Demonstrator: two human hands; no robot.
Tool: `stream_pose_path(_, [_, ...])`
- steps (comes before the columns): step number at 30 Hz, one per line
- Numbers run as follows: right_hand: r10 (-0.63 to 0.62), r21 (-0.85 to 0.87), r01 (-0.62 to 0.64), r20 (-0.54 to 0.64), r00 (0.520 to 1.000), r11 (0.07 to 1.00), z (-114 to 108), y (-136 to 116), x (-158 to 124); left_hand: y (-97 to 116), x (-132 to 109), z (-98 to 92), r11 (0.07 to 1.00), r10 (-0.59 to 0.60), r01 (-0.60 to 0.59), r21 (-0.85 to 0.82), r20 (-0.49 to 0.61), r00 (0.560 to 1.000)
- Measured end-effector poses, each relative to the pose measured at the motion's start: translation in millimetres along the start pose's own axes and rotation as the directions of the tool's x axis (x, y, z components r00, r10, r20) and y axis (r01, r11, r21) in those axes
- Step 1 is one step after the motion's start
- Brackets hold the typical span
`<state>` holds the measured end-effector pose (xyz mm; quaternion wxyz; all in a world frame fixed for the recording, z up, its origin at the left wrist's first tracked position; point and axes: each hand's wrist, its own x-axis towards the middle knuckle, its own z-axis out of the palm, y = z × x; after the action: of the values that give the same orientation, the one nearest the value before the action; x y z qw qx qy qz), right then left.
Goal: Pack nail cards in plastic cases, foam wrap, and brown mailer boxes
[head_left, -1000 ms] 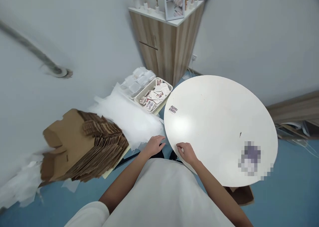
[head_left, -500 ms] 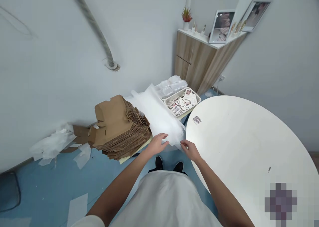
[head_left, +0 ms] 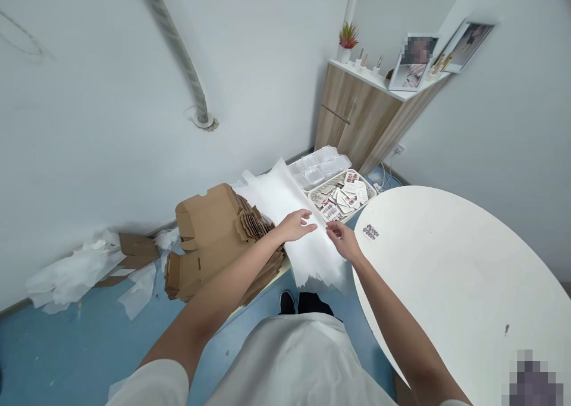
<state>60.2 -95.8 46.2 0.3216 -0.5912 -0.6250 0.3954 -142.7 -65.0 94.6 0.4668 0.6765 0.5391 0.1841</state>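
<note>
A stack of thin white wrapping sheets (head_left: 274, 189) hangs over the near edge of a low surface, its torn-looking lower end above the floor. Over the middle of it, my left hand (head_left: 297, 224) has thumb and fingers apart with nothing between them. My right hand (head_left: 342, 239) is at the right side of the sheets, near the basket; its fingers are loosely curved and no object shows in them. Whether either hand touches the sheets is hard to tell. Folded brown cardboard boxes (head_left: 212, 216) are piled left of the sheets, partly behind my left forearm.
A white basket (head_left: 312, 197) of printed cards and clear plastic trays (head_left: 323, 162) lie beyond the sheets. The round white table (head_left: 446, 263) on my right bears a small card (head_left: 370, 232). Crumpled white sheets (head_left: 80, 269) lie on the floor at left. A wooden cabinet (head_left: 357, 109) stands behind.
Both hands have moved forward, farther up the white sheets. My right hand's fingers, pinched together near the sheets' lower edge before, are looser now. The whole view has shifted slightly.
</note>
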Motion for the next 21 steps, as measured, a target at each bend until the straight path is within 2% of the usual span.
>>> stream_pose_path(5, [0.005,-0.047,-0.009,-0.082,0.997,0.999,-5.7,9.7,68.7,-2.9,52.0,-20.1,0.999,-0.046,0.045,-0.018,-0.075,0.996])
stream_pose_path(9, [-0.117,-0.232,0.087,-0.121,0.986,0.969,-2.0,13.9,132.7,-13.3,106.8,-35.4,0.984,-0.163,0.15,-0.091,-0.152,0.975])
stream_pose_path(12, [-0.198,-0.467,0.141,-0.076,0.977,0.873,8.0,12.4,177.7,-23.4,152.3,-42.3,0.951,-0.291,0.256,-0.173,-0.225,0.93])
stream_pose_path(15, [-0.187,-0.603,0.146,-0.006,0.982,0.784,23.6,8.8,215.8,-32.2,190.5,-44.9,0.913,-0.38,0.304,-0.272,-0.3,0.875])
stream_pose_path(18, [-0.147,-0.665,0.141,0.048,0.988,0.734,40.4,7.9,240.5,-39.5,215.2,-43.4,0.874,-0.436,0.309,-0.375,-0.323,0.84])
stream_pose_path(21, [-0.112,-0.7,0.156,0.109,0.988,0.697,51.3,10.3,247.3,-47.6,226.8,-38.2,0.845,-0.47,0.313,-0.434,-0.323,0.821])
